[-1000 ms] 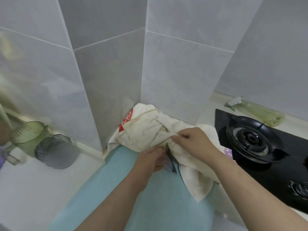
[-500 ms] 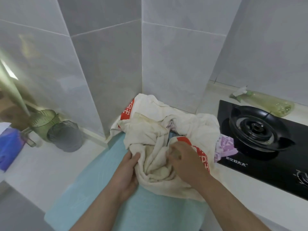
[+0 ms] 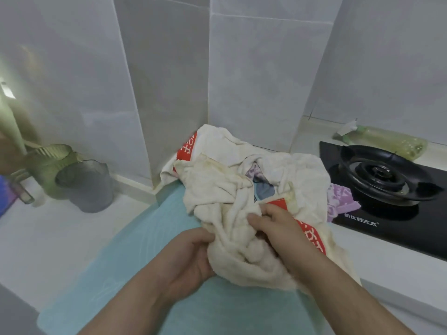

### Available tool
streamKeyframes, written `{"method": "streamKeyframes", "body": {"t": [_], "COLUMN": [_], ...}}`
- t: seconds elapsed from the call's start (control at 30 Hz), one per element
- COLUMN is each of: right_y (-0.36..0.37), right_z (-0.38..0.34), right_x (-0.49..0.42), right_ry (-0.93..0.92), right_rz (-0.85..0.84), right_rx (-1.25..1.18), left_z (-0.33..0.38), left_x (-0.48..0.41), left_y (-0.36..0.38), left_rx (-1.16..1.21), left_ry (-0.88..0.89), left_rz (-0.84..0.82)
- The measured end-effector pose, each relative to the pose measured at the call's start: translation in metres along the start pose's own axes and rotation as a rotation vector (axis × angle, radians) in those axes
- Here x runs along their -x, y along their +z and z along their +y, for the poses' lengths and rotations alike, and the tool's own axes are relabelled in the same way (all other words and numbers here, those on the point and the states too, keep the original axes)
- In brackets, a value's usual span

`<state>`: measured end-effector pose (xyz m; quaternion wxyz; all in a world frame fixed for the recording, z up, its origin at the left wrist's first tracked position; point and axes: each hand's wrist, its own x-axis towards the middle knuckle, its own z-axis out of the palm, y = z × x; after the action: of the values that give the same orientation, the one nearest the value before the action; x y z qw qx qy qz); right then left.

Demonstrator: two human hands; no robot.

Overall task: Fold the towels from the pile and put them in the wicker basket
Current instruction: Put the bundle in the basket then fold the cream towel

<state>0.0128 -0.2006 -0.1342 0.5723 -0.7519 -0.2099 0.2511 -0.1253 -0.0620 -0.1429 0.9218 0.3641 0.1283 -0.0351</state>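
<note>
I see a cup (image 3: 84,187) far left. Left hand (image 3: 191,257) grips the towel (image 3: 217,189) at its near-left fold; right hand (image 3: 283,233), fingers curled, clutches the bunched middle. Towel tops the pile (image 3: 302,170) on the mat (image 3: 135,250), stove (image 3: 387,189) just right.

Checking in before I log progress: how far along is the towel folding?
Done: nothing looks folded; no wicker basket in view. In hand: the left hand and right hand grip a bunched cream towel at the front of the pile. Left: folding every towel and basketing them.
</note>
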Motion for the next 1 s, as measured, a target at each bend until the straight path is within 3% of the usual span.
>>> {"method": "streamKeyframes", "body": {"t": [0.27, 0.33, 0.47, 0.53, 0.7, 0.9, 1.0], "right_y": [-0.010, -0.018, -0.027, -0.029, -0.042, -0.061, -0.069], "right_z": [-0.016, -0.027, -0.039, -0.046, -0.076, -0.105, -0.118], "right_x": [0.018, 0.030, 0.066, 0.091, 0.128, 0.140, 0.151], "right_ry": [-0.270, -0.291, -0.309, -0.389, -0.510, -0.390, -0.367], "right_rz": [0.350, 0.361, 0.376, 0.470, 0.605, 0.478, 0.440], "right_rx": [-0.029, 0.141, 0.760, 0.838, 0.527, -0.003, -0.142], "left_z": [-0.006, -0.004, 0.000, 0.002, 0.019, 0.056, 0.071], "left_x": [0.012, 0.022, 0.050, 0.067, 0.107, 0.138, 0.146], "left_y": [-0.010, -0.005, 0.018, 0.032, 0.063, 0.089, 0.101], "left_rx": [0.013, 0.009, -0.069, -0.129, -0.368, -0.443, -0.478], "left_ry": [0.176, 0.262, 0.436, 0.483, 0.590, 0.649, 0.654], "left_rz": [0.192, 0.205, 0.225, 0.232, 0.318, 0.334, 0.342]}}
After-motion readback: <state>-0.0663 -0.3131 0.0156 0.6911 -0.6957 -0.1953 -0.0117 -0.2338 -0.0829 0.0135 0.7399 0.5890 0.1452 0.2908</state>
